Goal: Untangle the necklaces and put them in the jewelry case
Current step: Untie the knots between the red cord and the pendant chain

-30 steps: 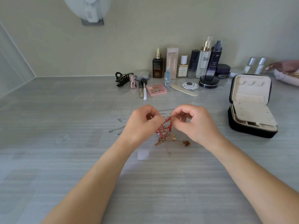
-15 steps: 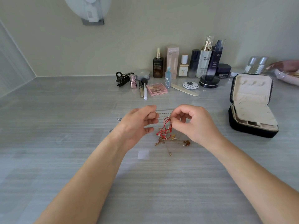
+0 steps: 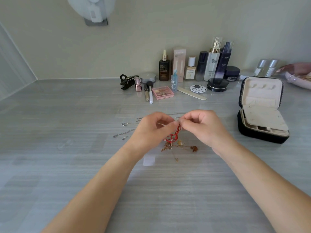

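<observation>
Big grey tabletop point(image 3: 67, 165), with the jewelry case point(image 3: 252, 135) sitting open near its right edge, lid propped up. Around the middle, well apart from the case, the left hand point(image 3: 151, 130) and right hand point(image 3: 202, 128) are fingertip to fingertip, both pinching the top of the red cord necklace point(image 3: 171, 137) with curled fingers. The gold chains point(image 3: 178, 147) lie tangled just under it, and the silver chains point(image 3: 127, 132) trail off toward the left edge.

This looks like a home vanity corner. Skincare bottles point(image 3: 212, 64) stand in a row against a plain wall point(image 3: 151, 31), with an eyeshadow palette point(image 3: 162, 92), makeup brush point(image 3: 150, 90), hair claw point(image 3: 128, 81), nail file point(image 3: 191, 95) and open jewelry case point(image 3: 259, 137) on the grey streaked surface point(image 3: 67, 165).
</observation>
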